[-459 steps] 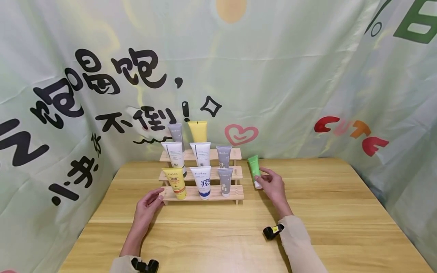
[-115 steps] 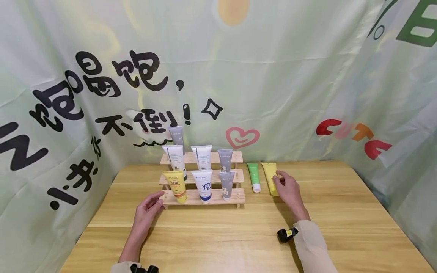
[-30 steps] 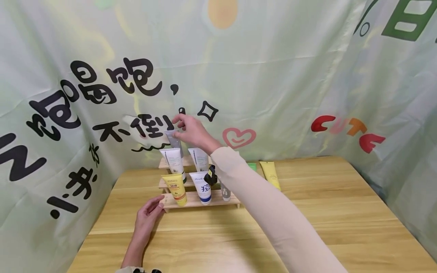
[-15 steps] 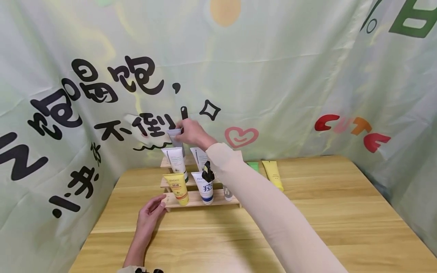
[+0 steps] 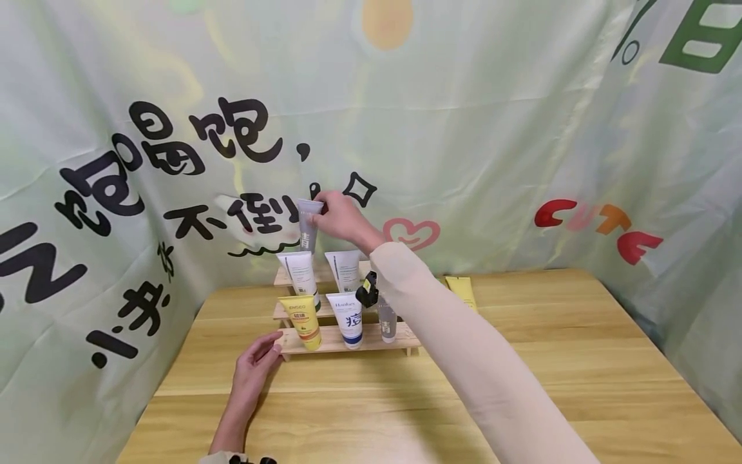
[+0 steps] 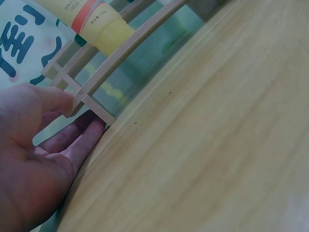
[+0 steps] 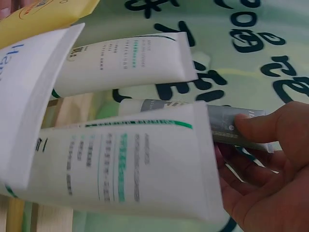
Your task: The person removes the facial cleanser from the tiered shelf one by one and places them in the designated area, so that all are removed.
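My right hand (image 5: pixel 343 219) pinches a grey squeeze tube (image 5: pixel 307 225) near its flat top end, above the left of the rack's top tier. Thumb on one side and fingers behind the grey tube (image 7: pixel 222 123) show in the right wrist view. My left hand (image 5: pixel 252 366) holds the left end of the lowest shelf of a three-tier wooden rack (image 5: pixel 373 338). Two white tubes, one on the left (image 5: pixel 299 274) and one mid-rack (image 5: pixel 346 270), stand on the middle tier. Below them are a yellow tube (image 5: pixel 301 322), a blue-banded white tube (image 5: pixel 348 322) and a grey tube (image 5: pixel 387 322).
A second yellow tube (image 5: pixel 460 290) lies on the wooden table (image 5: pixel 551 335) right of the rack. My right sleeve (image 5: pixel 464 361) crosses in front of the rack's right side and hides what is behind it. A printed curtain (image 5: pixel 493 161) hangs close behind the rack.
My right hand laid the green and yellow tubes on the table earlier, then reached to the top left tier. Within the last second it took hold of the grey tube and raised it. The left hand stayed.
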`<state>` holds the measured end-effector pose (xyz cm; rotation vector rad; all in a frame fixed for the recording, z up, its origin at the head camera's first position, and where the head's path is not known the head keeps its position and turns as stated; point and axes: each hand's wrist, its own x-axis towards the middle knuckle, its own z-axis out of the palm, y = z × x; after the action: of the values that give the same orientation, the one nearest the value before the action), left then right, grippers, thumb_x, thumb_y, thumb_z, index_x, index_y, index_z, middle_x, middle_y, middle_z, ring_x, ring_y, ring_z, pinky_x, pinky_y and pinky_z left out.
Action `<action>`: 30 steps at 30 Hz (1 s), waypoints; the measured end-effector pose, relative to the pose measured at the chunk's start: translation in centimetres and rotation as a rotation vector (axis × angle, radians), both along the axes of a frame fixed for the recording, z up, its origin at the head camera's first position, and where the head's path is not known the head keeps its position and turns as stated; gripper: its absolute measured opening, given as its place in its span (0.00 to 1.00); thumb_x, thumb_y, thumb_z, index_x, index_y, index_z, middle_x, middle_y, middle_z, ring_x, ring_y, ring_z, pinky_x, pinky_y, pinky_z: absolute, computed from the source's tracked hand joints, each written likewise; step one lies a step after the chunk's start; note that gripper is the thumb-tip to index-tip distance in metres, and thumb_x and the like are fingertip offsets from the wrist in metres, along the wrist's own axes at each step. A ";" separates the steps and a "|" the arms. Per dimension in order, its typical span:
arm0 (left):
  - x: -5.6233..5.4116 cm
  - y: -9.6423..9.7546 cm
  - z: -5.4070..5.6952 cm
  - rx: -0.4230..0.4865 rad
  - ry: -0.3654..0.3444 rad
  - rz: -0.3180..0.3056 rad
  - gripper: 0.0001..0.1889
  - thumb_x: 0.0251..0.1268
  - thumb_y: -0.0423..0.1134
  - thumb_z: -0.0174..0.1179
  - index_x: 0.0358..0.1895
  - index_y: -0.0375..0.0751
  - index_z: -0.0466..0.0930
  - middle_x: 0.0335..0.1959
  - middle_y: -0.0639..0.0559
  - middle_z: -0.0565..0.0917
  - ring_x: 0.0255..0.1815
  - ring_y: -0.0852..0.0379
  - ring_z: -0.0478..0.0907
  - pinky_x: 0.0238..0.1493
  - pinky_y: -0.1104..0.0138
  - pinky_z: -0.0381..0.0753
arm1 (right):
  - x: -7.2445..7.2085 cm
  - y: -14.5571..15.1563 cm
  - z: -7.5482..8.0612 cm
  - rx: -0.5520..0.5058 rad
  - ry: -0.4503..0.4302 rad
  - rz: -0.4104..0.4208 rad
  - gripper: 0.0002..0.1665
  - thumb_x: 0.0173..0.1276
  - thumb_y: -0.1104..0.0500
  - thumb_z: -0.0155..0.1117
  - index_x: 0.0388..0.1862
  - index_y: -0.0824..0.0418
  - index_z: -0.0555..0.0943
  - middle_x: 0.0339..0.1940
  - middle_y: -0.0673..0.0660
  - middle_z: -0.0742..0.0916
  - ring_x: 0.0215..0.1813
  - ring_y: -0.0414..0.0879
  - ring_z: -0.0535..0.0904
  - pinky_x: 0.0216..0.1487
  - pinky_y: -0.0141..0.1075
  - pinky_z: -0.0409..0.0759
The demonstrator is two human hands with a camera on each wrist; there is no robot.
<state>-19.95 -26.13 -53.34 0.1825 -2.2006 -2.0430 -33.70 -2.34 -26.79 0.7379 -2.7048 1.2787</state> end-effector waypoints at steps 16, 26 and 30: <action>-0.2 1.1 -0.1 0.029 0.035 -0.030 0.18 0.76 0.33 0.60 0.64 0.30 0.78 0.61 0.33 0.79 0.52 0.61 0.81 0.52 0.70 0.85 | 2.0 7.3 0.8 -0.568 -0.103 -0.019 0.18 0.79 0.64 0.59 0.62 0.70 0.72 0.56 0.69 0.83 0.54 0.58 0.83 0.55 0.46 0.87; 0.0 -0.1 -0.3 -0.007 0.007 -0.010 0.19 0.76 0.37 0.62 0.64 0.33 0.78 0.62 0.39 0.79 0.54 0.62 0.80 0.53 0.70 0.85 | 3.2 10.0 1.3 -0.752 -0.066 -0.019 0.16 0.79 0.65 0.59 0.61 0.70 0.72 0.58 0.70 0.83 0.56 0.61 0.84 0.53 0.45 0.88; 0.0 -0.2 -0.2 -0.006 0.004 -0.006 0.19 0.76 0.37 0.61 0.65 0.34 0.78 0.63 0.39 0.78 0.54 0.62 0.80 0.54 0.70 0.85 | 3.6 10.9 1.4 -0.799 -0.047 -0.030 0.18 0.80 0.63 0.57 0.64 0.69 0.70 0.58 0.70 0.82 0.55 0.60 0.83 0.54 0.48 0.87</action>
<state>-19.96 -26.37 -53.51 0.1706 -2.2076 -2.0380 -30.05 8.53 -25.42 0.5496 -1.9165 2.1441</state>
